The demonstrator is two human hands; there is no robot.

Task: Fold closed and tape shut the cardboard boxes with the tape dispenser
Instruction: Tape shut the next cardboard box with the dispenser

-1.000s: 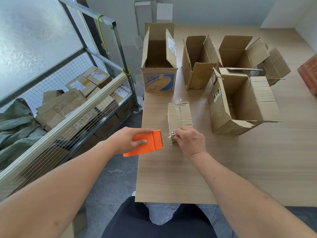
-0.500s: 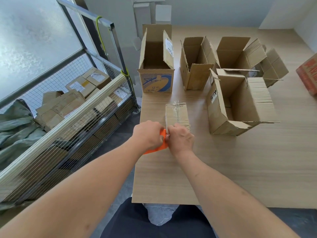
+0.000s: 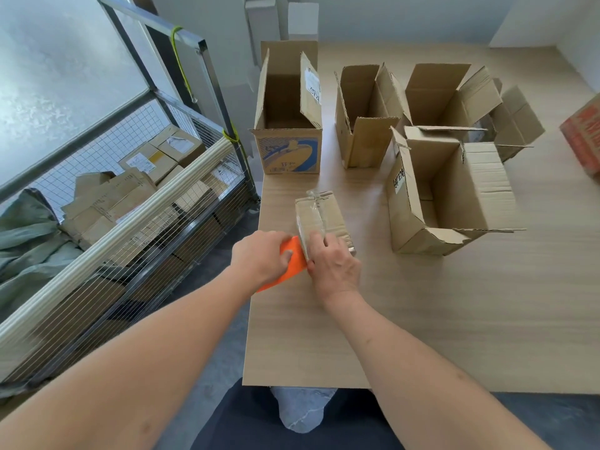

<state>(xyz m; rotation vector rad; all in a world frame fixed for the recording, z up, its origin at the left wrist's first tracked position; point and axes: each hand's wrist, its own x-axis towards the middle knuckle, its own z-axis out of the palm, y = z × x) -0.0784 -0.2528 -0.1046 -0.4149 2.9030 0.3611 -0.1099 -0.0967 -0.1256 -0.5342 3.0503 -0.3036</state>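
Lying flat on table (image 3: 422,319), small brown box (image 3: 328,216), flaps closed, clear tape along seam; left hand (image 3: 259,258) fingers gripping orange dispenser (image 3: 293,258), right hand (image 3: 336,266) fingers pressing box.

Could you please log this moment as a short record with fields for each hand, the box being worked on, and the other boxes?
left hand: left hand grips the orange tape dispenser at the near end of the small box
right hand: right hand presses on the small closed box
box state: flaps shut, clear tape along the top seam
other boxes: open boxes behind, including the blue-printed box
surface: wooden table
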